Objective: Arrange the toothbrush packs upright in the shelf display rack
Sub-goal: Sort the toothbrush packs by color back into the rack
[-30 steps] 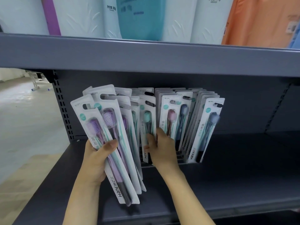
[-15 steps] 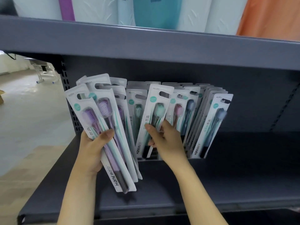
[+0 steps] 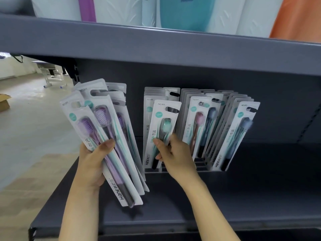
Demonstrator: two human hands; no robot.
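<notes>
The left hand (image 3: 92, 164) grips a fanned bundle of toothbrush packs (image 3: 106, 141), thumb curled over the front card, which shows a purple brush; the bundle tilts left, its lower end hanging free above the grey shelf (image 3: 243, 197) and just left of the display rack (image 3: 199, 168). The right hand (image 3: 175, 157) pinches a single pack with a teal brush (image 3: 162, 131), thumb on its face and fingers curled behind. This pack leans slightly right, its bottom edge down at the rack's front left slots (whether it is seated in a slot cannot be told).

Behind it more packs stand in the left column. To the right, a pink-brush pack (image 3: 199, 122) and a dark blue one beside it stand in the middle slots, and further rows lean rightward, ending in a blue-brush pack (image 3: 238, 134) at the rack's right end. The right wrist covers part of the rack's front edge.

Overhead, the upper shelf (image 3: 156, 47) carries white, teal, purple and orange packages (image 3: 184, 11). At far left, a cardboard box (image 3: 4, 102) sits on the floor.
</notes>
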